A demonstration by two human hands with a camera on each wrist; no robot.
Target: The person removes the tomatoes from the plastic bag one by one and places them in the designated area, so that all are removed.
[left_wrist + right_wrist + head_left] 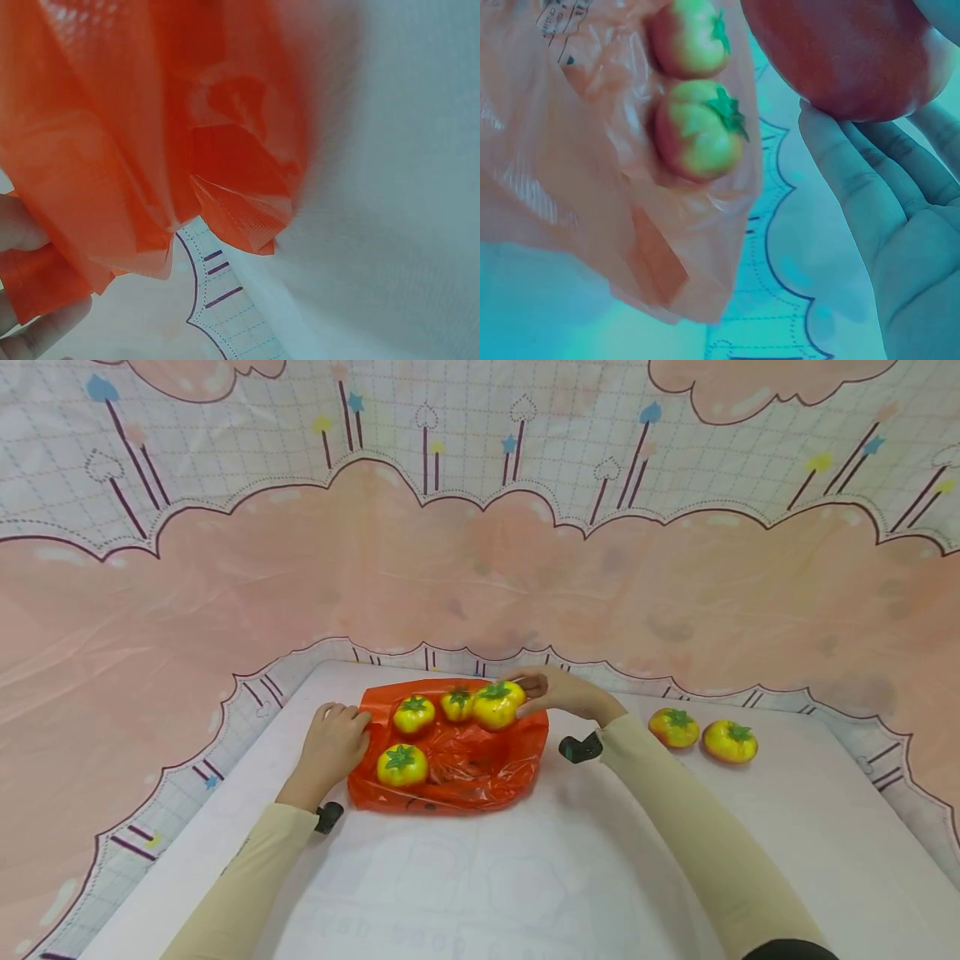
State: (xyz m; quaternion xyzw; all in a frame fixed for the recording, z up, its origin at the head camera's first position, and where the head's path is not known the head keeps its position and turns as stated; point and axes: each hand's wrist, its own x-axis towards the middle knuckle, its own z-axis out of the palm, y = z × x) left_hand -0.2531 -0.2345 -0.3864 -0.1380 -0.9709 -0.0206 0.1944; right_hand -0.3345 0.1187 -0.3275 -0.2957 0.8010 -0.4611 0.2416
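Observation:
A red plastic bag [480,768] lies flat on the table. My left hand [336,742] pinches its left edge; in the left wrist view, thumb and fingers [49,330] stand on either side of the crumpled plastic. Over the bag's back right part, my right hand [558,692] holds a yellow persimmon [497,708] with a green leafy top. The right wrist view shows the fingertips [817,124] against this held persimmon [847,60]. Three other persimmons rest on the bag: one at the front [402,768], one behind it [414,717], one at the back [455,703].
Two more persimmons, one [673,728] beside another [731,743], sit on the white table [465,893] to the right, beyond my right forearm. A patterned pink cloth [480,577] hangs behind the table and surrounds its edges.

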